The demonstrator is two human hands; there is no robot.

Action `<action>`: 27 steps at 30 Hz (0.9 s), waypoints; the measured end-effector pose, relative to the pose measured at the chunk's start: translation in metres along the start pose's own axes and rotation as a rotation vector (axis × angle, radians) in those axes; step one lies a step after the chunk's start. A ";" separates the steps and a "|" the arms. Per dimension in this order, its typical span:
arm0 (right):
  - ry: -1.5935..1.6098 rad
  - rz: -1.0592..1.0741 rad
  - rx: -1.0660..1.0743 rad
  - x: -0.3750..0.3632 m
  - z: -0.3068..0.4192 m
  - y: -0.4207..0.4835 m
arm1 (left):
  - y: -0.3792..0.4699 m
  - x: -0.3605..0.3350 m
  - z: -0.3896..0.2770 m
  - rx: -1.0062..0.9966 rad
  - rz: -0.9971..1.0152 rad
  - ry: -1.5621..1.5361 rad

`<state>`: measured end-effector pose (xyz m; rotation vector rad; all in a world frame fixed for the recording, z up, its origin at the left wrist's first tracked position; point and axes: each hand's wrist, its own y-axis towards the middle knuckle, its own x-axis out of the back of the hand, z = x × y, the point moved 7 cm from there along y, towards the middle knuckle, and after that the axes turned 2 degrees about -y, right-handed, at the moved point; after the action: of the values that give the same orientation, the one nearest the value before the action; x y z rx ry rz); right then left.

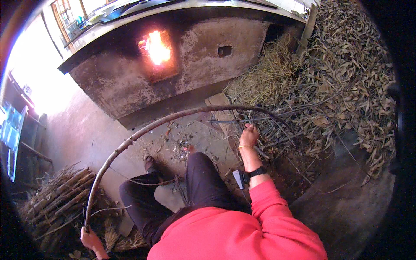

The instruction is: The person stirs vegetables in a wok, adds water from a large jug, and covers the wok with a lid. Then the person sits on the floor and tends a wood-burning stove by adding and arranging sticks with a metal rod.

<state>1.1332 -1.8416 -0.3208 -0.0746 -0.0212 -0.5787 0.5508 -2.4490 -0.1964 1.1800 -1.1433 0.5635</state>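
A long tree branch [165, 118] curves through the view, with side twigs on it. At the lower left my left hand [91, 241] is closed around its thick end. My right hand [249, 135], a band on its wrist and a strapped device below, is closed on a thin part of a branch; which one is hard to tell among the twigs. Beyond my knees stands a masonry stove [120, 76] with a bright fire [159, 48] in its square opening.
Bundled sticks [61, 198] lie at the left. Straw [269, 78], thin twigs [279, 120] and a large heap of dry leaves [351, 65] fill the right side. Chips litter the floor [182, 143] near my feet. A blue plastic object [13, 130] stands far left.
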 end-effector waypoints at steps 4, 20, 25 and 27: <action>0.624 0.254 -0.510 -0.024 -0.042 0.017 | -0.012 0.003 0.011 0.059 -0.025 -0.025; -0.216 0.939 -0.333 0.049 0.043 -0.100 | 0.049 -0.009 -0.044 -0.092 0.032 0.091; -0.862 0.748 0.769 0.063 0.231 -0.147 | 0.061 -0.010 -0.074 -0.050 0.181 0.100; -0.916 0.526 1.172 0.050 0.296 -0.179 | 0.062 0.001 -0.093 -0.094 0.141 0.047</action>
<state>1.0773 -1.9962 -0.0123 0.7819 -1.1847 0.1003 0.5353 -2.3424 -0.1658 1.0060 -1.2057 0.6343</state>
